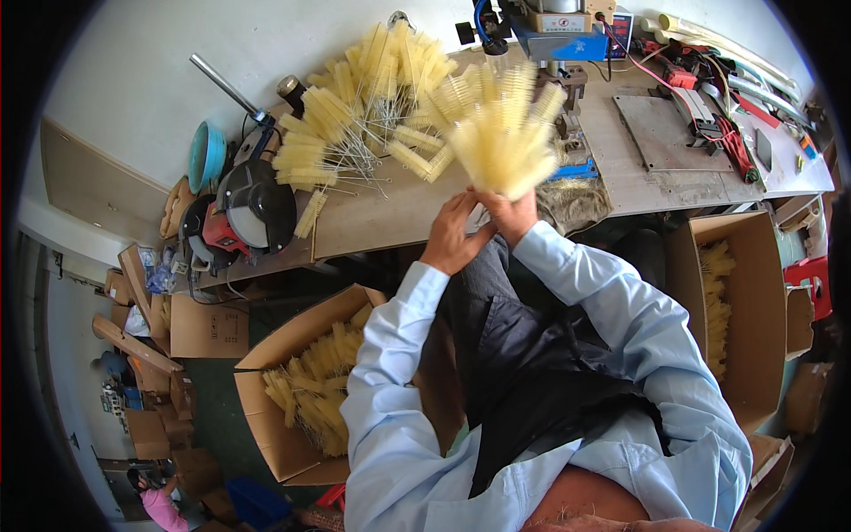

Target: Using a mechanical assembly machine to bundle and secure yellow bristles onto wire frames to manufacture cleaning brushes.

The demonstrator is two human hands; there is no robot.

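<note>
A fanned bunch of pale yellow bottle brushes [503, 142] stands upright in front of me, above the bench edge. My right hand [514, 215] is closed round the bunch just below its bristles. Beside it, my left hand [454, 234] has its fingers bent at the lower end of the bunch, where the wire stems come together, mostly hidden by both hands. Behind them and to the left, a heap of similar brushes [386, 66] lies on the workbench [368, 215], with looped wire stems pointing toward the middle.
A cut-off saw [253, 208] occupies the bench's left end. At the back stands a blue press machine [563, 44]; a metal plate [669, 133] lies to its right. Cardboard boxes with brushes stand at my left [266, 417] and right [753, 310]. Another person [161, 505] is far left.
</note>
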